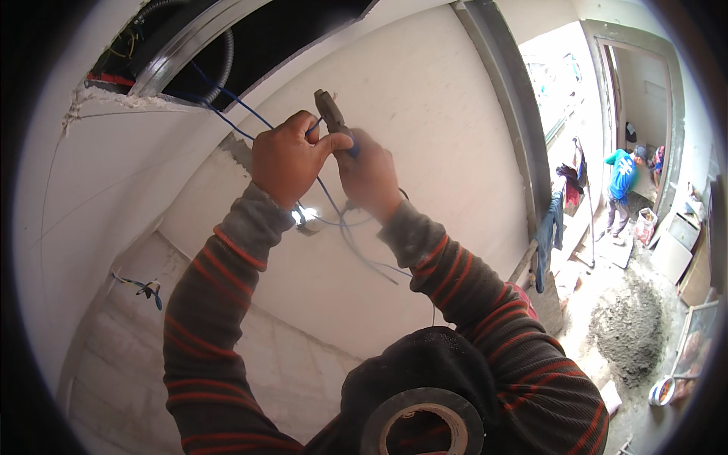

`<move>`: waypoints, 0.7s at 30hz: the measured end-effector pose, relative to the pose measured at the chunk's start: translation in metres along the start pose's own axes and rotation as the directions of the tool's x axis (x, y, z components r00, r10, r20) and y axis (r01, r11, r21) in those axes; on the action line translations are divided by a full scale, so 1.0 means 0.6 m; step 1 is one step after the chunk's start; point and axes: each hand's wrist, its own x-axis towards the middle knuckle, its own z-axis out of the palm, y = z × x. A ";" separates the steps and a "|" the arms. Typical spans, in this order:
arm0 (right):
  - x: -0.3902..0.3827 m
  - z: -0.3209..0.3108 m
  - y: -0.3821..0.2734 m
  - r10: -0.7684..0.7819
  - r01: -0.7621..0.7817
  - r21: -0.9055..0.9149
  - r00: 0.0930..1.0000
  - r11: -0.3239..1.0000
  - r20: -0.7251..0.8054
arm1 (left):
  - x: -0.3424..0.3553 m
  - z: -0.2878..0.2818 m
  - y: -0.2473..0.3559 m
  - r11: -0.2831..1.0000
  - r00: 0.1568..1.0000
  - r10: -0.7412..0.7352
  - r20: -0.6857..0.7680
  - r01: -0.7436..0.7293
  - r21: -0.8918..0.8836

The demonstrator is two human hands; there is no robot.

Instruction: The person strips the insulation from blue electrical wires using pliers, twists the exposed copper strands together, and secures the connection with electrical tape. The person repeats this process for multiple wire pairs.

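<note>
**Against a pale wall [440,152], two raised hands hold one pair of pliers [338,125] and blue wire [235,97]**

Behind the work spreads the wall, with one dark ceiling opening [303,26] at upper left, crossed by one grey metal profile [197,38]. Two striped sleeves, the left sleeve [201,326] and the right sleeve [500,326], reach up from the lower edge. Between them are one dark rounded cloth shape [425,360] and one tape roll [421,396], cut off by the frame. Well apart, at right, lie one grey heap [633,326] of loose material and, beyond it, one co-worker [623,178] in a blue top.

The right hand [371,171] is wrapped around the pliers' handles; their head rises clear above the fist, tilted to the left. The left hand [288,155] is curled up, pinching the blue wire, its thumb against the pliers near the handle. Two blue lengths run from the opening to this hand, and a short piece passes from its fingers toward the pliers' head. Whether the jaws bite on it, I cannot tell. Loose wire hangs below both hands.
</note>
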 end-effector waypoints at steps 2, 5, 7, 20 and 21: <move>0.014 0.008 -0.004 0.327 -0.323 0.408 0.943 0.854 0.063 | -0.004 0.008 0.011 0.995 0.997 -0.026 -0.071 0.019 -0.102; 0.047 0.007 -0.013 0.242 -0.243 0.457 0.968 0.855 0.062 | -0.014 0.007 0.020 0.983 0.996 -0.050 -0.075 0.035 -0.182; 0.052 -0.011 -0.017 0.272 -0.282 0.458 0.958 0.843 0.091 | -0.023 -0.009 0.017 0.980 0.999 0.013 -0.035 -0.019 -0.198; -0.062 -0.117 -0.093 0.275 -0.165 -0.260 0.837 0.951 0.474 | -0.052 -0.043 0.019 0.893 0.981 0.194 -0.012 -0.182 -0.412; -0.060 -0.115 -0.100 0.293 -0.174 -0.276 0.823 0.945 0.486 | -0.051 -0.044 0.016 0.893 0.976 0.217 -0.009 -0.202 -0.402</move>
